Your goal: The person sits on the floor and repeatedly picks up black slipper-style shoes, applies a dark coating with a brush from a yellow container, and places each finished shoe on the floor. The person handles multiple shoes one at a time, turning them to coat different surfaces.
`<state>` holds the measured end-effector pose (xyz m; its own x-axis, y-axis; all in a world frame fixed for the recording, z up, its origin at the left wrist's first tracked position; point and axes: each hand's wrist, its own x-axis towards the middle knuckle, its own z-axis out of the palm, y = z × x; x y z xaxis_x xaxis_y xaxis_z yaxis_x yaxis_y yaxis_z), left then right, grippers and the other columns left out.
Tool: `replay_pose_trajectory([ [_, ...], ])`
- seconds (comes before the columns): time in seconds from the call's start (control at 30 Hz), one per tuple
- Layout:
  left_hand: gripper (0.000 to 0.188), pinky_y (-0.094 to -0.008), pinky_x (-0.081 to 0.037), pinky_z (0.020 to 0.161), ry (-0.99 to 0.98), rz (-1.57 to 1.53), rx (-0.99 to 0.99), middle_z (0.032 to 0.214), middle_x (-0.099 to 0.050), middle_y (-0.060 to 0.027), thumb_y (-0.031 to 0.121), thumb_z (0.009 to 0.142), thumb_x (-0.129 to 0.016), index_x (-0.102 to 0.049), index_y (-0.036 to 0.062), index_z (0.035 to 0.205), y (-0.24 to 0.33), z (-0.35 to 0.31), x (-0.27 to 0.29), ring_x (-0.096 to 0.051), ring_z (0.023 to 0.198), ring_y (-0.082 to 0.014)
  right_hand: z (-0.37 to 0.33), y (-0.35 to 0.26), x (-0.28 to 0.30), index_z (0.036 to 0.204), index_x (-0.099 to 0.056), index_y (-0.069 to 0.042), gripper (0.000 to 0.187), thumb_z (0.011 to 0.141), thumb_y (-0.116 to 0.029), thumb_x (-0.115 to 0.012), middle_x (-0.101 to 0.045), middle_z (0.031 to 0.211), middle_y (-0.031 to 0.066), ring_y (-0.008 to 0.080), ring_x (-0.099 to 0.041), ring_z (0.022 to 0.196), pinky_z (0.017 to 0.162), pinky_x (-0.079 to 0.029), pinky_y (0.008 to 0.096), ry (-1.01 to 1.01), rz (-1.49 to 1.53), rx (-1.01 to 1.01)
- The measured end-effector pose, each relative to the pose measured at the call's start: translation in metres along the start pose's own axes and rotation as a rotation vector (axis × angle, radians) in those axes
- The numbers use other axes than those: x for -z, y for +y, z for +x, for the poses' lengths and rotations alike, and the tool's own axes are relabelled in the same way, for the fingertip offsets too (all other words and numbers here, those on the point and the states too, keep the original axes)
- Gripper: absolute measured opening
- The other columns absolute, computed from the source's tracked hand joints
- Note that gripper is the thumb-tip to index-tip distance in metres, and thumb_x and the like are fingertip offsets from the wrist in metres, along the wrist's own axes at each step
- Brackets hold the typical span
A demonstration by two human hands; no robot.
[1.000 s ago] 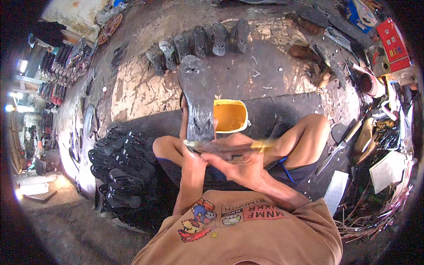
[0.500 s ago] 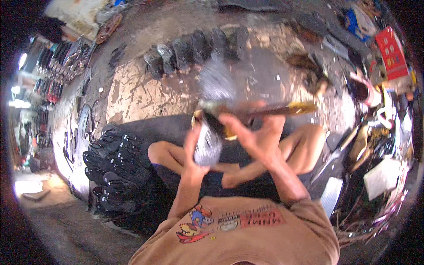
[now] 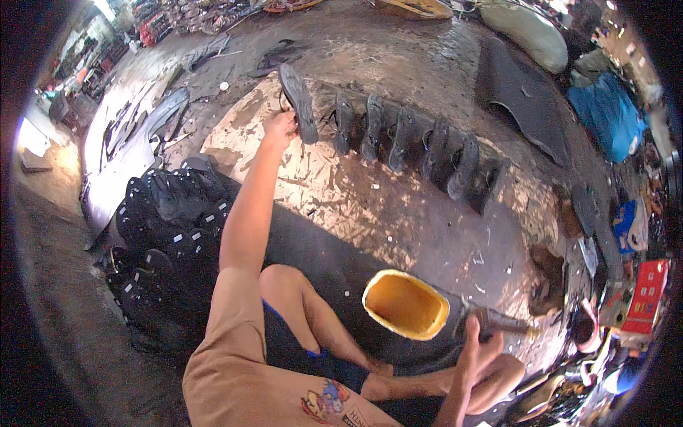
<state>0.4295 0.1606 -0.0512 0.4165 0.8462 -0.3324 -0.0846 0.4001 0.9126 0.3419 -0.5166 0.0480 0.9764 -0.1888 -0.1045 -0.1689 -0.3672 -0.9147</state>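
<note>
1. Landmark: a yellow tub (image 3: pixel 407 285) with rounded corners and a pale rim sits in front of the seated person, on a dark mat (image 3: pixel 313 245).
2. The left arm is stretched almost straight, reaching well beyond the tub and to its left, sleeve at the upper arm.
3. At its end the left hand (image 3: pixel 279 129) is closed on a dark sandal (image 3: pixel 299 107), fingers bent at its near left edge. The sandal points away from the person, with its sole side facing right; whether it touches the ground cannot be made out.
4. The right hand (image 3: pixel 478 356) is just right of the tub and nearer the person, thumb raised, forearm rising from the lower edge. A brown tool (image 3: pixel 505 324) lies across behind the thumb; this patch is blurred, so I cannot tell whether the fingers grip it.
5. Beyond the tub, a slanting row of dark sandals (image 3: pixel 401 139) begins just right of the held sandal, limiting room on that side.
6. Left of the tub, past the bent left leg (image 3: pixel 290 302), is a large heap of black sandals (image 3: pixel 171 203) with small white marks.
7. Right of the tub, the right knee (image 3: pixel 501 377) is close beside the right hand; farther right stands a red box (image 3: pixel 646 295).
8. Far beyond the tub, to the right, are a dark sheet (image 3: pixel 530 107) and a blue bundle (image 3: pixel 605 117).
</note>
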Motion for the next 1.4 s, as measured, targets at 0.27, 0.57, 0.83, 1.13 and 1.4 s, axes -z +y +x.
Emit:
replay_pose_trajectory([
  [0.27, 0.021, -0.0530, -0.057, 0.069, 0.088, -0.183, 0.099, 0.089, -0.072, -0.0180, 0.001, 0.089, -0.067, -0.071, -0.0067, 0.107, -0.089, 0.030, -0.045, -0.072, 0.083, -0.0313, -0.021, -0.058, 0.014, 0.140, -0.057, 0.015, 0.085, 0.101, -0.060, -0.065, -0.056, 0.143, 0.0341, 0.0407, -0.056, 0.131, 0.112, -0.046, 0.0467, 0.065, -0.836, -0.096],
  [0.57, 0.015, -0.0375, -0.059, 0.077, 0.299, 1.154, -0.806, 0.095, -0.078, -0.0138, 0.015, 0.086, -0.083, -0.079, 0.0060, 0.097, 0.057, -0.357, 0.086, -0.075, 0.080, -0.0261, -0.002, -0.039, 0.015, 0.118, -0.075, 0.008, 0.055, 0.098, -0.043, -0.072, -0.076, 0.106, 0.0229, 0.0281, -0.070, 0.096, 0.089, -0.056, 0.0439, 0.171, -0.498, 0.269],
  [0.83, 0.040, -0.0485, -0.055, 0.081, 0.515, 1.776, -0.417, 0.084, -0.078, -0.0130, 0.048, 0.090, -0.081, -0.080, 0.0088, 0.089, 0.033, -0.403, 0.250, -0.075, 0.084, -0.0367, -0.010, -0.006, -0.019, 0.102, -0.077, 0.001, 0.013, 0.095, -0.010, -0.079, -0.078, 0.090, 0.0113, 0.0135, -0.073, 0.080, 0.075, -0.058, 0.0311, -0.447, -0.361, 0.395],
  [1.13, 0.025, -0.0469, -0.056, 0.088, 0.494, 1.510, -0.480, 0.095, -0.078, -0.0146, 0.021, 0.095, -0.068, -0.078, 0.0050, 0.111, 0.023, -0.388, 0.288, -0.074, 0.091, -0.0369, -0.016, 0.004, -0.011, 0.107, -0.075, 0.000, 0.020, 0.101, -0.019, -0.072, -0.079, 0.099, 0.0146, 0.0227, -0.074, 0.091, 0.082, -0.058, 0.0399, -0.249, -0.109, 0.366],
  [1.4, 0.025, -0.0478, -0.048, 0.106, -0.071, 1.322, -0.705, 0.130, -0.067, -0.0208, 0.016, 0.101, -0.067, -0.067, -0.0026, 0.118, 0.022, -0.511, 0.175, -0.062, 0.122, -0.0390, 0.012, 0.033, 0.026, 0.110, -0.069, 0.006, 0.036, 0.097, -0.027, -0.073, -0.075, 0.092, 0.0248, 0.0305, -0.074, 0.085, 0.079, -0.056, 0.0460, -0.242, -0.301, 0.269],
])
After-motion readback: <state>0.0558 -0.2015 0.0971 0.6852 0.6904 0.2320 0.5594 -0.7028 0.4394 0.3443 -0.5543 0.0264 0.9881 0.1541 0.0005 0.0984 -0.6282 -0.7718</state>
